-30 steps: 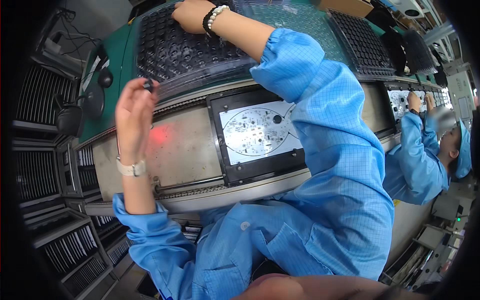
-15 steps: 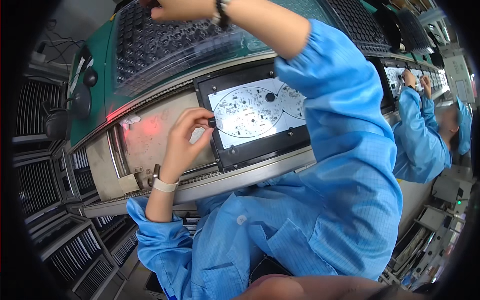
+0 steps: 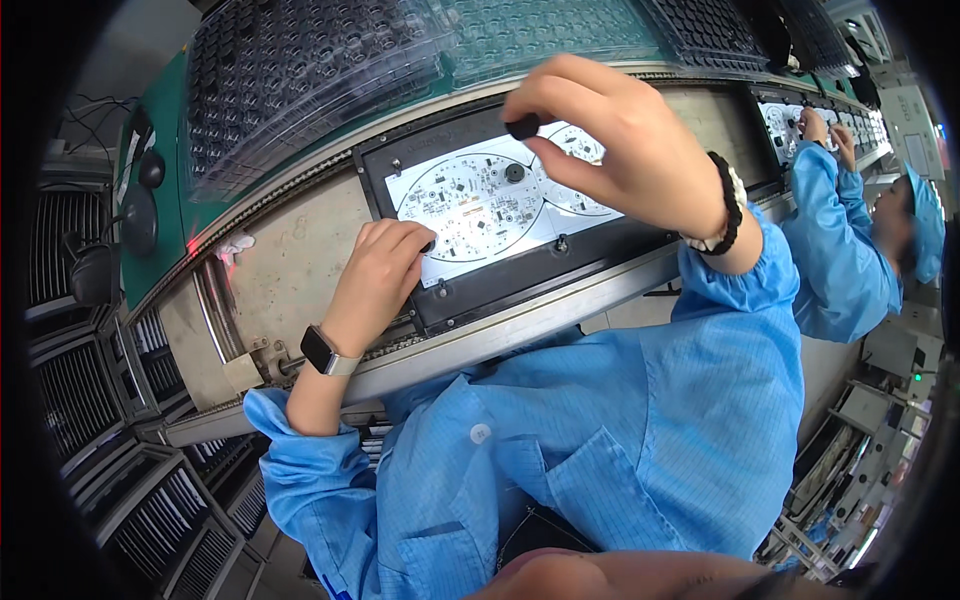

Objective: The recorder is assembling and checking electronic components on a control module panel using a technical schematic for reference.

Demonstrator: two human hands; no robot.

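Pinched between thumb and forefinger of the right hand (image 3: 630, 150) was a small black round part (image 3: 523, 126), held just above the white circuit board (image 3: 480, 205) in its black carrier (image 3: 520, 275). At the board's left edge the left hand (image 3: 378, 285) pressed another dark part (image 3: 428, 246), mostly hidden under curled fingertips. Beyond the carrier, clear trays (image 3: 300, 80) ran out of view.

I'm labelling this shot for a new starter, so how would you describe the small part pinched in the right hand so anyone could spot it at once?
Start at the black carrier frame on the conveyor, holding a white panel of round circuit boards. Above its right-hand board hovers the right hand, wearing a dark bead bracelet. The part is a small black round piece between thumb and fingertips, the only loose component lifted off the boards.
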